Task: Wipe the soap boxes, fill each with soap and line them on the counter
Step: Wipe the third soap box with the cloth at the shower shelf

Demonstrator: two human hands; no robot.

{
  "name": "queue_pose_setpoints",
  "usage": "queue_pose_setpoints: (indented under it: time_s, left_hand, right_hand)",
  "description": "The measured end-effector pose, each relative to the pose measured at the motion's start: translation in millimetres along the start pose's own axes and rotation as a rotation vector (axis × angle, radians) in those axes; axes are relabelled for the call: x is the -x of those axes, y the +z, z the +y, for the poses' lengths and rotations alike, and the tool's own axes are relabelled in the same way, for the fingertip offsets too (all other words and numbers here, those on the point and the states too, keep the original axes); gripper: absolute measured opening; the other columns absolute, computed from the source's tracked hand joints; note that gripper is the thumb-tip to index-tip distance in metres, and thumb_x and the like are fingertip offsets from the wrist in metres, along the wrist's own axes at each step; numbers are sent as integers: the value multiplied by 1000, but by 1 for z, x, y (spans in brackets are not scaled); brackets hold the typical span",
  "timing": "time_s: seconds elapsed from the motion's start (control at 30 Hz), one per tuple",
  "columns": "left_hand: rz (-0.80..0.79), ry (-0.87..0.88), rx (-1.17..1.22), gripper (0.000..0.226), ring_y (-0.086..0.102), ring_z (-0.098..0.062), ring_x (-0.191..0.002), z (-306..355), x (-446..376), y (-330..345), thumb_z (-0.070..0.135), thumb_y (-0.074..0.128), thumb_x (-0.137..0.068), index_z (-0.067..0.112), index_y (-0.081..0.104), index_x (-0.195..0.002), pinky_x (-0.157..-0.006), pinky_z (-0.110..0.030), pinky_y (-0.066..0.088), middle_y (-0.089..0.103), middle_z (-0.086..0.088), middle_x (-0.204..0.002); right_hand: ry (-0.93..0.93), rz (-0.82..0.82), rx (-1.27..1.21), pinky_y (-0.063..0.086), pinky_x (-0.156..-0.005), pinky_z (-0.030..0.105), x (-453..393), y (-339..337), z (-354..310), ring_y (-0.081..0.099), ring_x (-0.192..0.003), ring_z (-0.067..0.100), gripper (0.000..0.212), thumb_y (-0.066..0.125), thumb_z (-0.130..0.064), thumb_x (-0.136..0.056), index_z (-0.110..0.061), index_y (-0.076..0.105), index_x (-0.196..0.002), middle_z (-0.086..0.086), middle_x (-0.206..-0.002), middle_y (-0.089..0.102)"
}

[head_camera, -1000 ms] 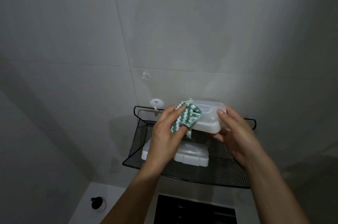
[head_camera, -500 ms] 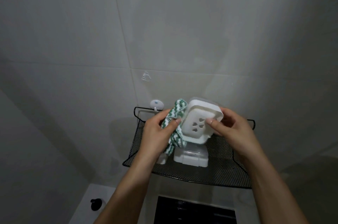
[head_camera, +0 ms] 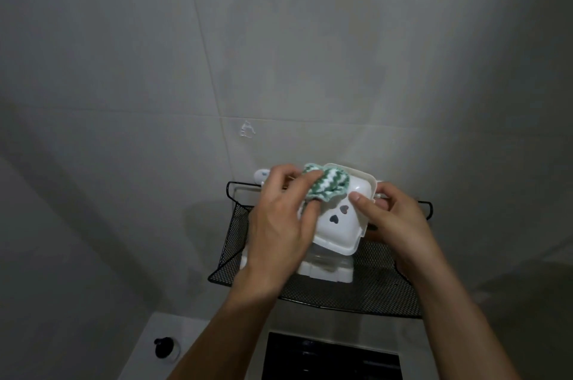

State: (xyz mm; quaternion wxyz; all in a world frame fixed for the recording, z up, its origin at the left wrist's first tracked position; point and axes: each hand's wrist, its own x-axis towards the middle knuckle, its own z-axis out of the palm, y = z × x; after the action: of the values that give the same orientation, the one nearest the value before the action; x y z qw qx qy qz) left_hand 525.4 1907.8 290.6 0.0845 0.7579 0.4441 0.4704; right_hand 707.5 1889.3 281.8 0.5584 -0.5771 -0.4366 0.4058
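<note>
My right hand (head_camera: 392, 218) grips a white soap box (head_camera: 339, 224) by its right edge, tilted so its underside with heart-shaped drain holes faces me. My left hand (head_camera: 280, 218) holds a green and white striped cloth (head_camera: 325, 186) and presses it against the upper left of that underside. Below them a second white soap box (head_camera: 325, 269) with a clear lid rests in the black mesh wall basket (head_camera: 372, 289); my hands hide much of it.
The basket hangs on a grey tiled wall (head_camera: 279, 54) near a white hook (head_camera: 260, 175). Below lie a white counter (head_camera: 186, 333), a black-capped bottle (head_camera: 166, 347) at its left, and a dark recessed panel (head_camera: 328, 358).
The held box went from upright to tilted, so its underside now faces me. The cloth moved from the box's left side onto that underside.
</note>
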Motion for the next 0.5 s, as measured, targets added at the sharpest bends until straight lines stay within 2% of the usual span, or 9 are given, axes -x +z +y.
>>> queue_pose_setpoints:
  time_s: [0.1, 0.17, 0.3, 0.37, 0.43, 0.5]
  left_hand:
    - [-32, 26, -192, 30, 50, -17, -97, 9, -3, 6, 26, 63, -88, 18, 68, -117, -72, -37, 50, 50, -1, -105]
    - [-35, 5, -206, 30, 49, -21, -96, 10, -7, 7, 21, 65, -88, 18, 69, -118, -76, -42, 49, 51, -2, -102]
    - [-100, 159, -160, 34, 51, -23, -96, 16, -9, 9, 16, 65, -88, 21, 69, -121, -79, -42, 46, 54, -5, -104]
    - [-134, 259, -165, 33, 53, -25, -96, 17, -9, 9, 12, 67, -89, 21, 70, -120, -79, -40, 43, 58, -6, -105]
    - [-148, 296, -168, 32, 54, -26, -95, 14, -12, 9, 10, 68, -89, 21, 72, -118, -78, -38, 41, 60, -7, -104]
    - [-144, 302, -183, 31, 54, -27, -92, 11, -15, 8, 9, 68, -88, 19, 72, -117, -76, -39, 42, 61, -8, -103]
  right_hand:
    - [-28, -103, -27, 61, -69, 37, -1, 3, 3, 76, -85, 21, 27, 71, -5, -88, -17, 65, -111, 3, -93, 78]
    - [-48, -152, -23, 60, -69, 33, -1, 3, 5, 75, -87, 21, 34, 71, 0, -86, -19, 66, -114, 4, -95, 77]
    - [-82, -219, -63, 58, -67, 27, -2, 2, 7, 75, -89, 21, 40, 72, 3, -84, -19, 67, -117, 7, -100, 77]
    - [-100, -227, -74, 61, -70, 31, -3, 0, 7, 75, -90, 21, 41, 73, 4, -83, -17, 68, -118, 10, -102, 77]
    - [-106, -221, -53, 61, -71, 32, -3, -1, 7, 75, -89, 22, 41, 76, 0, -80, -17, 68, -116, 10, -99, 77]
    - [-90, -198, -38, 58, -65, 26, -4, -1, 7, 75, -85, 22, 40, 74, 4, -82, -16, 67, -116, 9, -95, 77]
